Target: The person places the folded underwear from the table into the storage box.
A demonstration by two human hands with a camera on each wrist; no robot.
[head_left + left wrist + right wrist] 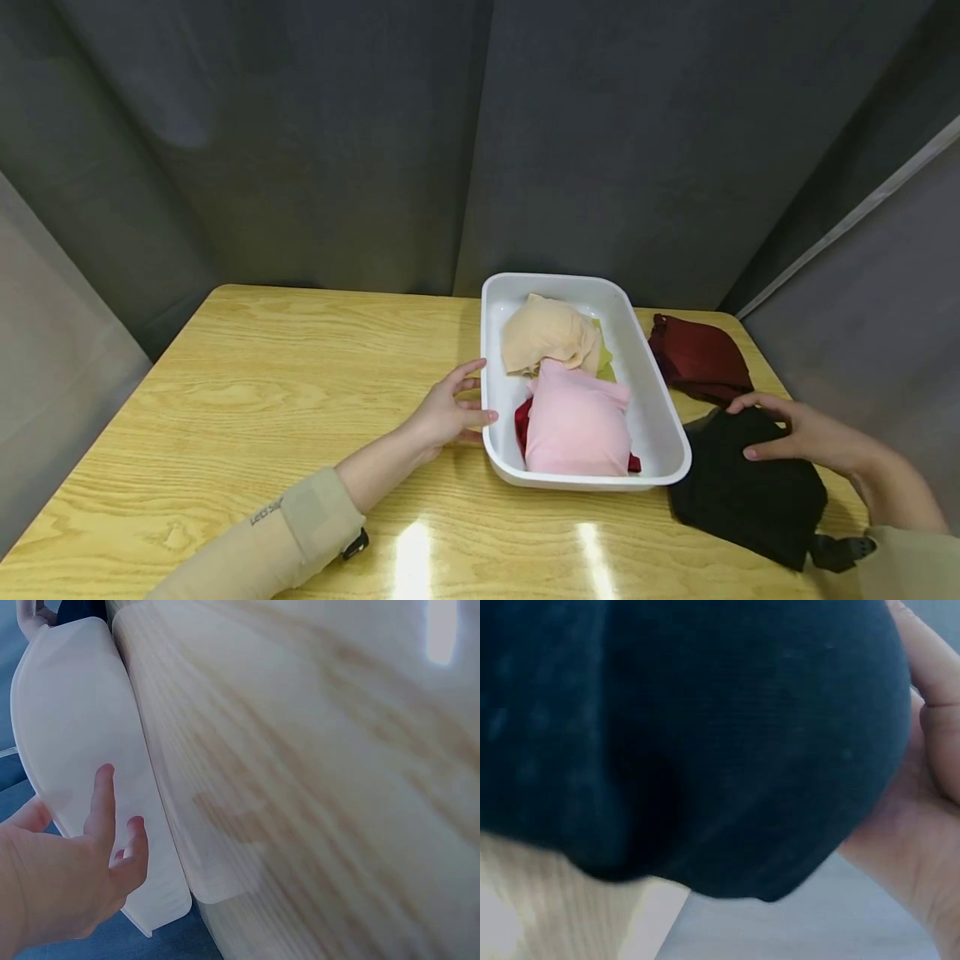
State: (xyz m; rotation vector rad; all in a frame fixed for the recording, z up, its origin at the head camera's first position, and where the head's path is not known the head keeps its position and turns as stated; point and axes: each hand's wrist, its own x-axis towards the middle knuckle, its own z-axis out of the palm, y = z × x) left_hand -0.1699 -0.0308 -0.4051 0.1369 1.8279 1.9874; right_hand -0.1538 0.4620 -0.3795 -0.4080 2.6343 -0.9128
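Note:
A white plastic tub (660,408) stands on the table, holding a beige folded bra (551,333) and a pink one (577,425). Parts of a red garment (522,425) and a yellow-green one (605,358) show beneath them. At the tub's left wall, my left hand (450,408) hooks its thumb over the rim, with the fingers along the outside; the left wrist view shows this wall (82,712) close up. My right hand (806,437) grips a black folded bra (742,492) beside the tub's front right corner. That bra (757,750) fills most of the right wrist view.
A dark maroon folded bra (701,358) lies on the wooden table (262,400) right of the tub, behind the black one. Dark grey curtains (337,150) stand along the table's back edge and sides.

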